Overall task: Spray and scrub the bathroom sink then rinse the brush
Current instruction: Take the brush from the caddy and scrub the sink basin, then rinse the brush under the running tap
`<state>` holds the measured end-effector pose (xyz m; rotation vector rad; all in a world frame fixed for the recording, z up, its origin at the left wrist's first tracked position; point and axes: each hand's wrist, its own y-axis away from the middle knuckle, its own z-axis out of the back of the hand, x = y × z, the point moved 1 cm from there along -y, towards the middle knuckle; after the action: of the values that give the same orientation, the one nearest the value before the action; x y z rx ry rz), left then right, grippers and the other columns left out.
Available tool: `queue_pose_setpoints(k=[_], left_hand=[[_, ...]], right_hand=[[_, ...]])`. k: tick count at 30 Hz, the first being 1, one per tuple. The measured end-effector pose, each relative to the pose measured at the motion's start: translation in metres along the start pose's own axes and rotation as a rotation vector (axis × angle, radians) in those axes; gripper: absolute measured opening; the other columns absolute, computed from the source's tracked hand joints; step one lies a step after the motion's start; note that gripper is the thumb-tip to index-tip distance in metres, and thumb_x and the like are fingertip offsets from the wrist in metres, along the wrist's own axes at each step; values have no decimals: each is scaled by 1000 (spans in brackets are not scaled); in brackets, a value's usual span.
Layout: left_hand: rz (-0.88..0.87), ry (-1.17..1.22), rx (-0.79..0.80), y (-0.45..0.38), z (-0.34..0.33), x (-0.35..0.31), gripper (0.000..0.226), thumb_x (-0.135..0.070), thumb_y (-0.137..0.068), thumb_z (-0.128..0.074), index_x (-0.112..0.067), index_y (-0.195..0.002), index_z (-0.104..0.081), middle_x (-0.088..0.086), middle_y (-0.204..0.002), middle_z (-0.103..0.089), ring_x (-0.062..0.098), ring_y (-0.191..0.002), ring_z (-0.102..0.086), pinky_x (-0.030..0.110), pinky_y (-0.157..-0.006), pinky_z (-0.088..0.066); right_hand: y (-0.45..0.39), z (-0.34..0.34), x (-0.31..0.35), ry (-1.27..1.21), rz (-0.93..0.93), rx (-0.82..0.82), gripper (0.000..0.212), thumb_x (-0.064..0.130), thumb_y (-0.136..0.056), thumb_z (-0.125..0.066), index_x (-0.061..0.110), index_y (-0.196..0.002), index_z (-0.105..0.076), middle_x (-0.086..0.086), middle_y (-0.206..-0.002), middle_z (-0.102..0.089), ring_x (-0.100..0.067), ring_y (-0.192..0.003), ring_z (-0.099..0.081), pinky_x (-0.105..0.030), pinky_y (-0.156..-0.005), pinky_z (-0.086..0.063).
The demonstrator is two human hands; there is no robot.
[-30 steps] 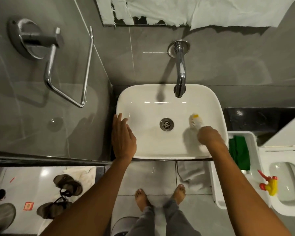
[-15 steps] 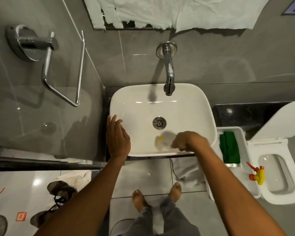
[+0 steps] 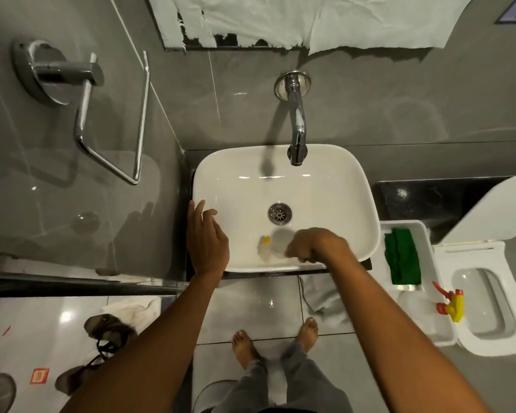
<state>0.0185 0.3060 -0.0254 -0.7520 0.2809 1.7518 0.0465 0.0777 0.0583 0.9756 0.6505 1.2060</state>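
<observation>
A white rounded-square sink (image 3: 334,174) sits under a chrome wall tap (image 3: 295,123), with a metal drain (image 3: 279,214) in its middle. My right hand (image 3: 313,245) is closed around a white scrub brush (image 3: 265,248) with a yellow tip, blurred, pressed on the near inner wall of the basin, front of the drain. My left hand (image 3: 206,239) rests flat on the sink's left front rim, fingers spread, holding nothing. A spray bottle (image 3: 450,302) with a red and yellow trigger lies in a white caddy to the right.
The white caddy (image 3: 411,317) beside the sink also holds a green cloth (image 3: 402,257). An open toilet (image 3: 486,305) stands at the right. A glass partition with a chrome towel bar (image 3: 111,114) is at the left. Sandals (image 3: 102,332) and a rag lie on the floor.
My right hand swept the brush from the right side of the basin, beside the drain, to the near front wall. My left hand stayed on the rim. The view shifted slightly.
</observation>
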Motion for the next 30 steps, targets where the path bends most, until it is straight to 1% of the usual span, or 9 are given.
queue_pose_setpoints(k=[6, 9, 13, 17, 21, 23, 25, 27, 30], left_hand=[[-12, 19, -46, 0, -3, 0, 29, -7, -109, -42, -4, -117, -70, 13, -155, -59, 34, -158, -39, 48, -121, -46], [-43, 4, -45, -1, -3, 2, 29, -9, -109, -42, -4, -119, -69, 14, -155, -59, 34, -158, -39, 46, -121, -45], [-53, -12, -48, 1, -3, 2, 26, -6, -109, -45, -3, -118, -68, 16, -154, -59, 36, -158, -39, 46, -120, -45], [-89, -60, -57, -1, -2, 0, 25, -9, -109, -47, -1, -124, -66, 18, -151, -60, 39, -156, -41, 55, -118, -48], [-149, -227, -17, 0, -1, -12, 37, -28, -110, -50, -6, -138, -59, 15, -154, -59, 38, -154, -44, 61, -128, -26], [-254, -180, -27, -4, 1, -32, 33, -32, -109, -52, -9, -130, -63, 12, -144, -65, 36, -144, -56, 56, -120, -31], [-318, -4, -10, -15, 8, -69, 28, -33, -108, -55, -10, -117, -66, 8, -122, -71, 32, -116, -69, 46, -101, -46], [-336, 152, 7, -30, 21, -117, 30, -38, -108, -57, -11, -102, -66, 2, -97, -67, 21, -86, -64, 38, -78, -52], [-279, 156, 3, -55, 35, -178, 46, -59, -103, -59, -15, -91, -64, -7, -80, -55, 18, -71, -54, 34, -67, -47]], right_hand=[[-2, -16, 47, -8, 98, -18, 20, 15, -89, -56, 15, -70, -55, -3, -62, -55, -22, -55, -49, -27, -60, -37], [0, -2, 11, -11, 51, -12, 14, 23, -92, -59, 15, -85, -68, -4, -71, -64, -25, -65, -55, -30, -69, -43], [6, 19, -61, -37, -52, -44, 29, 33, -98, -61, 7, -106, -72, -9, -89, -67, -21, -59, -52, -27, -60, -42], [7, 24, -117, -40, -130, -155, 26, 28, -96, -62, 7, -110, -67, -11, -110, -70, -25, -81, -64, -33, -74, -49], [0, 13, -122, -145, -86, -243, 37, 25, -98, -59, 3, -126, -68, -16, -131, -68, -36, -113, -67, -39, -91, -54], [2, 7, -111, -241, -25, -286, 44, 33, -103, -55, 1, -131, -67, -19, -136, -67, -37, -121, -65, -41, -100, -51], [6, 3, -95, -316, 43, -325, 52, 38, -107, -44, -2, -135, -62, -22, -139, -64, -38, -124, -62, -40, -102, -48], [10, 0, -80, -367, 107, -336, 54, 38, -110, -36, -4, -135, -59, -24, -138, -63, -35, -113, -62, -38, -95, -47], [13, 1, -63, -429, 166, -335, 52, 39, -109, -33, -2, -127, -60, -24, -128, -65, -28, -96, -51, -33, -84, -40]])
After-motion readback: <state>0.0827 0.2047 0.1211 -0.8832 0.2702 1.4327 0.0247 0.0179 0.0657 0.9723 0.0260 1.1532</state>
